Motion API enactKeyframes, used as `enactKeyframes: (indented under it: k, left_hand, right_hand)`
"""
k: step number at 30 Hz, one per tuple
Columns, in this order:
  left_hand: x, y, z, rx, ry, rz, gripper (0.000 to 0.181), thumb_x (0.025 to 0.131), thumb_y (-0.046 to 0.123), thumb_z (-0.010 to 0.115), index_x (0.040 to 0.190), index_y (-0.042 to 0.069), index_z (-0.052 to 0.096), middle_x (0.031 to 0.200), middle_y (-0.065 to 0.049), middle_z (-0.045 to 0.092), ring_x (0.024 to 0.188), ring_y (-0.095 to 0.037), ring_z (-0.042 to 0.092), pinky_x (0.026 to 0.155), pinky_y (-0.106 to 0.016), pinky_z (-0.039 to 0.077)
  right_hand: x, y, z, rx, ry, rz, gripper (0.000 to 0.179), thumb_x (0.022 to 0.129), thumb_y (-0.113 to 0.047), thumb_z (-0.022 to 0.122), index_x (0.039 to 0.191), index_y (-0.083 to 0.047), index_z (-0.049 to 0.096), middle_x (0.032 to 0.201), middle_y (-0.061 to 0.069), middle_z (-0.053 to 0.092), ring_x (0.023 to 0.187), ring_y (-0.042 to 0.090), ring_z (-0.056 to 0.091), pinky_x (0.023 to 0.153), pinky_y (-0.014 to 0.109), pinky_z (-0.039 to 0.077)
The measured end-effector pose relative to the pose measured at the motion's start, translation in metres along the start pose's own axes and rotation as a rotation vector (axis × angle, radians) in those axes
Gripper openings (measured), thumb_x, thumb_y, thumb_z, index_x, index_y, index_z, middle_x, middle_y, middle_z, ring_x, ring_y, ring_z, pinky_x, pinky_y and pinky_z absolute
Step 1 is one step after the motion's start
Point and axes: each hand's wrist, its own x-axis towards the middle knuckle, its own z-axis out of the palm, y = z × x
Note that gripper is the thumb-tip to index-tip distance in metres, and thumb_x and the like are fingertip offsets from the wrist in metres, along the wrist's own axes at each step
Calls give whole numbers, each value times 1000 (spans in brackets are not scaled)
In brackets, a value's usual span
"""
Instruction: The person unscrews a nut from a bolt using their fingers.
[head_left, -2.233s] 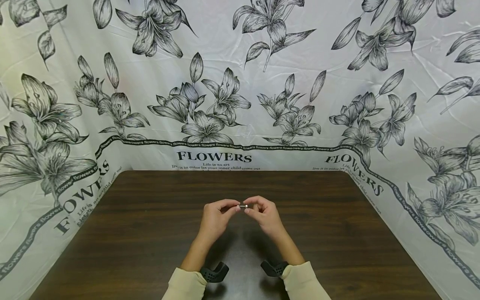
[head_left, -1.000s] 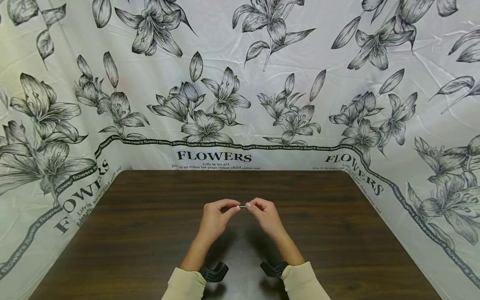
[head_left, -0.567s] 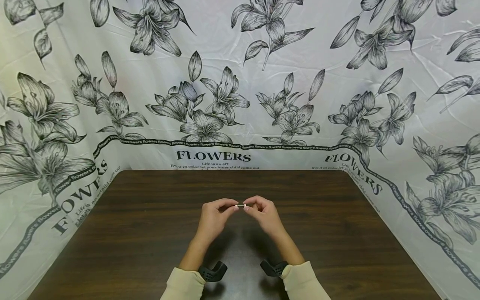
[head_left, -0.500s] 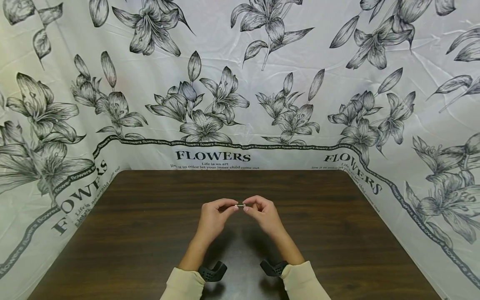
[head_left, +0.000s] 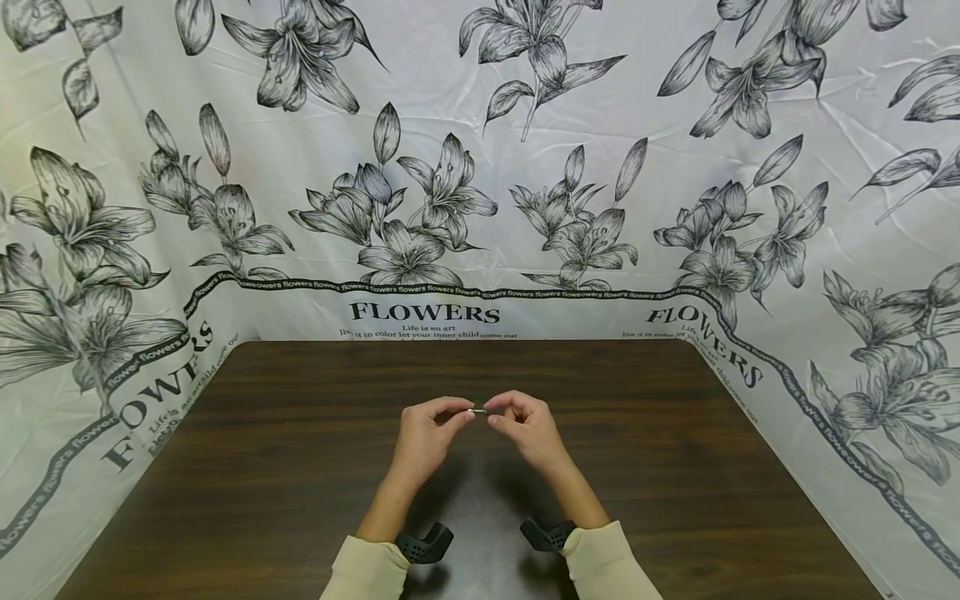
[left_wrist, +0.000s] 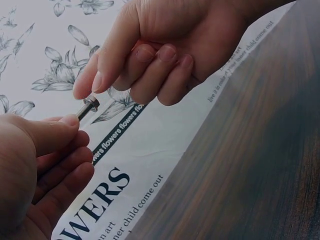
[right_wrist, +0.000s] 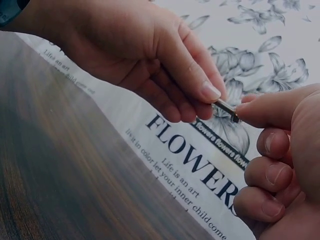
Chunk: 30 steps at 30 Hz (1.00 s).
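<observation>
A small metal bolt (left_wrist: 86,111) with a threaded shank and a wider flanged end is held up above the table. My left hand (head_left: 427,429) pinches its shank between thumb and forefinger, as the right wrist view shows well. At the flanged end is my right hand (head_left: 528,429), its thumb and forefinger parted and its other fingers bent in towards the palm. The right forefinger (right_wrist: 272,107) is very close to that end; whether it touches I cannot tell. Whether the flanged end is the bolt's head or a nut is also unclear.
Beneath both hands lies a dark wood-grain table (head_left: 300,467). A white cloth (head_left: 570,317) printed with flowers and lettering hangs behind it and along both sides. Each wrist wears a black camera mount (head_left: 425,543) beside a cream sleeve (head_left: 367,568).
About a second ago the right thumb and forefinger were closed on the bolt's right end; now they are parted beside it. The left hand has kept its pinch throughout.
</observation>
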Motion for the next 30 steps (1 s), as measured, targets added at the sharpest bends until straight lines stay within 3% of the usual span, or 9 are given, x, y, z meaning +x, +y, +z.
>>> enactKeyframes:
  k: [5,10,14,21,26,30]
  left_hand:
    - [0,1,0,-4,6,-8,11,81,7,79,90,12,77,81,8,71,70,-8,64,62,-30,54]
    - [0,1,0,4,6,0,11,80,7,80,90,10,77,81,8,71,70,-8,65,63,-30,54]
    - [0,3,0,13,5,19,11,80,8,80,91,9,77,82,6,72,71,-9,66,63,-28,54]
    - [-1,5,1,-18,-4,44,13,78,3,80,90,7,77,82,3,72,73,-12,67,65,-34,56]
    - [-1,6,1,-23,-24,36,13,78,4,80,90,8,77,83,5,72,75,-9,67,67,-31,56]
    - [-1,6,1,-42,-29,39,13,78,5,80,90,9,78,84,7,73,77,-8,68,69,-28,56]
  right_hand:
    - [0,1,0,3,34,-2,16,86,13,64,102,16,62,56,0,38,49,3,34,47,21,29]
    - [0,-1,0,-16,80,39,20,90,7,63,108,14,62,58,-1,39,49,4,34,48,20,28]
    - [0,-3,1,-54,83,97,16,97,-1,57,104,11,65,58,0,42,50,7,38,49,21,33]
    - [0,-4,3,-114,58,149,29,104,-9,45,98,10,66,54,13,43,50,12,41,52,22,35]
    - [0,-3,4,-118,41,179,34,105,-12,44,91,13,64,53,4,43,50,8,40,51,22,32]
    - [0,-3,4,-122,40,145,35,104,-10,45,86,14,63,52,4,44,49,8,41,50,22,33]
